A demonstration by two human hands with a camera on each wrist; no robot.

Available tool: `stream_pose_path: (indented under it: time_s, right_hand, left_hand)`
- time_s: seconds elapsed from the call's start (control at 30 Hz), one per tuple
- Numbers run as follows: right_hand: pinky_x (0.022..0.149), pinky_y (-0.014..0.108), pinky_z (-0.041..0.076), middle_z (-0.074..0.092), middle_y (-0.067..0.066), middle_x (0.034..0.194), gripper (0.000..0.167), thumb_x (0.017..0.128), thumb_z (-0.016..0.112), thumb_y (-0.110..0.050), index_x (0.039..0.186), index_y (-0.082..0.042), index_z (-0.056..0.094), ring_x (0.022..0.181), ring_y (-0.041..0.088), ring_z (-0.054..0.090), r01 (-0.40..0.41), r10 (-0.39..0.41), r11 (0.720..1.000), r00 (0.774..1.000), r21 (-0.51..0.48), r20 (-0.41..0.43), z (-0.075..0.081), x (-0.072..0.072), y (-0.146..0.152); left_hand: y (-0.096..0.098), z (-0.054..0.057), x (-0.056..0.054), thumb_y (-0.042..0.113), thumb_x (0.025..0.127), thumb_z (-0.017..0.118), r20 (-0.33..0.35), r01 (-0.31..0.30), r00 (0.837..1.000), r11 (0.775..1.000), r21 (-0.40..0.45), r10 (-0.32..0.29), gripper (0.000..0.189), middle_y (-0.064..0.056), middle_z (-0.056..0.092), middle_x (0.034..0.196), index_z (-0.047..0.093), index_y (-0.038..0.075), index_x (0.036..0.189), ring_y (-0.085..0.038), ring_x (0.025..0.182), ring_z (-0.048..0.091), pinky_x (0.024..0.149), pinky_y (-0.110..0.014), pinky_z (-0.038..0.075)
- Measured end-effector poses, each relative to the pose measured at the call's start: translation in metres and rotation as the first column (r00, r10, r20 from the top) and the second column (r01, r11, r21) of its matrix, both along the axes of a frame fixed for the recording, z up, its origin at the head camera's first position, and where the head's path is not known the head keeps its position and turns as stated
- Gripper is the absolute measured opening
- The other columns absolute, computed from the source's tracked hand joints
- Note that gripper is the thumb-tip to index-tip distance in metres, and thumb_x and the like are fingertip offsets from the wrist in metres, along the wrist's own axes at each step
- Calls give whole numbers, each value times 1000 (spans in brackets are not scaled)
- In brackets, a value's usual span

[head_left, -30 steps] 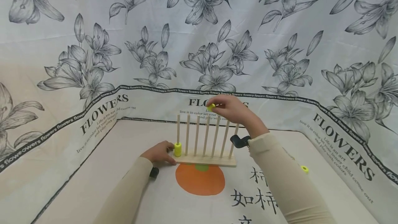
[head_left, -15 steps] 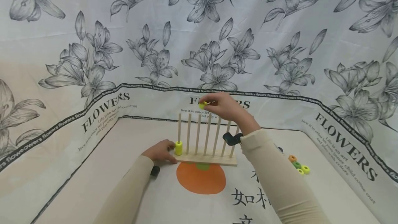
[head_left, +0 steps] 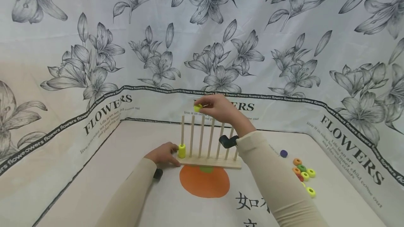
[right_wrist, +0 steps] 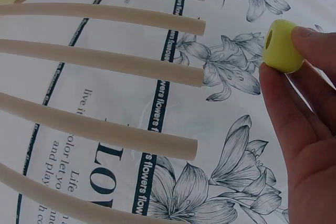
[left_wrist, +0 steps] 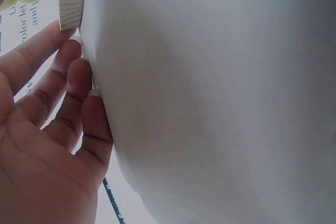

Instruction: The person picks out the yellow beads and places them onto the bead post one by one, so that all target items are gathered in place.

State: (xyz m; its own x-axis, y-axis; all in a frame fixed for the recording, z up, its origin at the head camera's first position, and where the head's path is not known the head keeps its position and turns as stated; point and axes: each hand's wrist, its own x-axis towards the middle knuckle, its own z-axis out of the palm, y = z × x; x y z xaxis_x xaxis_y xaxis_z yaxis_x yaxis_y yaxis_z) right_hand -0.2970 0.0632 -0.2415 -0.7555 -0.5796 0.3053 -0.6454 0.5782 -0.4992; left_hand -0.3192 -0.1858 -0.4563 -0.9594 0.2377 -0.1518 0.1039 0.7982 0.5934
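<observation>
Yellow bead [right_wrist: 282,46] in right hand [head_left: 217,108] points hole-down near 7 upright pegs [right_wrist: 131,66].

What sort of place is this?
Probably a screened-off tabletop workspace, seemingly indoors: flower-printed fabric rises around the table, a wooden peg rack stands on it, and loose coloured beads lie off to the right.
</observation>
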Motion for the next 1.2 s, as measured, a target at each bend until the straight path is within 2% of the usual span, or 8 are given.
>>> stream_pose_path:
  time_s: [0.17, 0.5, 0.67, 0.97, 1.2]
  right_hand:
    - [96, 32, 53, 65, 1, 125, 29, 94, 63, -18, 122, -17, 65, 115, 18, 63, -6, 6, 1000, 1000, 18, -5, -3, -2, -5]
    - [95, 35, 54, 65, 2, 123, 29, 93, 64, -18, 122, -17, 66, 114, 18, 63, -18, 19, 999, 1000, 31, -16, -10, -8, -11]
    - [97, 36, 53, 65, 2, 125, 29, 94, 63, -19, 122, -17, 65, 115, 19, 62, -16, 18, 999, 999, 52, -34, -12, -14, -17]
    - [95, 34, 54, 63, 3, 126, 28, 94, 63, -18, 122, -17, 65, 116, 19, 62, -43, 43, 999, 999, 13, 6, -20, -18, -38]
    - [94, 32, 54, 66, 2, 122, 27, 94, 64, -19, 121, -16, 66, 114, 17, 64, -13, 13, 1000, 1000, 27, -1, -24, -18, -50]
  left_hand:
    - [0, 3, 3, 34, 67, 88, -12, 8, 1000, 1000, -21, -9, 76, -6, 59, 124, 57, 10, 132, -23, 113, 53, 103, -46, 46]
    - [3, -1, -5, 33, 66, 89, -16, 44, 999, 999, -24, -44, 76, -5, 59, 123, 58, 10, 131, -23, 113, 53, 103, -46, 45]
    - [4, 0, -6, 34, 66, 88, -9, 37, 999, 999, -17, -37, 76, -5, 58, 124, 58, 10, 131, -23, 112, 53, 103, -46, 45]
    - [-1, -1, -4, 35, 68, 87, -8, 31, 999, 999, -16, -31, 74, -5, 58, 124, 58, 11, 131, -23, 113, 53, 103, -46, 45]
    - [-4, -2, -2, 37, 68, 86, -5, 11, 1000, 1000, -17, -11, 74, -5, 58, 123, 58, 11, 131, -22, 112, 52, 103, -46, 45]
